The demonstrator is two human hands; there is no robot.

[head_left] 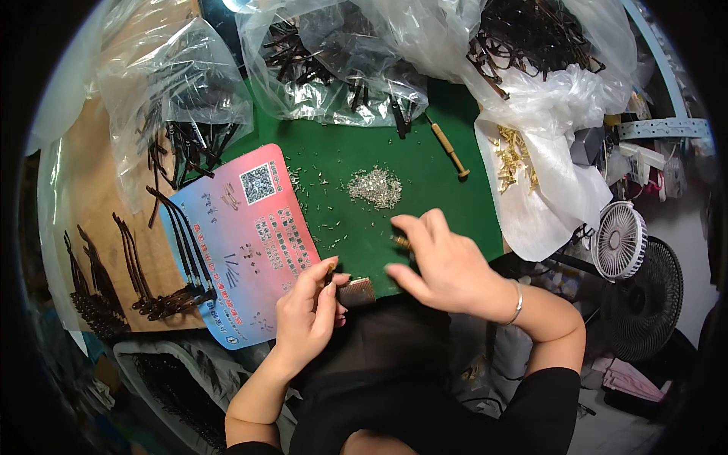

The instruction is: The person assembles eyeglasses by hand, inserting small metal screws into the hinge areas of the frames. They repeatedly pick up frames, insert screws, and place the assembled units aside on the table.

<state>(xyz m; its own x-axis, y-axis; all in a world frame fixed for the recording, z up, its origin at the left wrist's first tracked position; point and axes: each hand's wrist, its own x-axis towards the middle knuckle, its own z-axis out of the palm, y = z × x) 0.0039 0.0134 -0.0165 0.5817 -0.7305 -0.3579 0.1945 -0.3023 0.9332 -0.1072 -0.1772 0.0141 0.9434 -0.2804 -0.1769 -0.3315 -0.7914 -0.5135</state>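
My left hand point(305, 307) is closed in a pinch at the near edge of the green mat point(364, 148). Between its thumb and fingers a small dark piece point(329, 276) shows, mostly covered. Beside those fingertips is a brownish ridged block point(356, 291) at the mat's edge. My right hand point(447, 265) hovers just to the right, thumb and index finger apart. Under its fingers shows part of a brass-coloured tool point(401, 241), seemingly a small screwdriver. Beyond the hands lies a heap of tiny silver screws point(375, 188), with loose ones scattered leftward.
A brass-handled screwdriver point(449, 152) lies farther back. Brass-coloured parts point(514, 159) rest on white plastic at right. A pink-and-blue printed sheet point(227, 197) carries dark eyeglass temples point(186, 239). Clear bags point(334, 61) of dark parts line the back. A white fan point(620, 239) stands at right.
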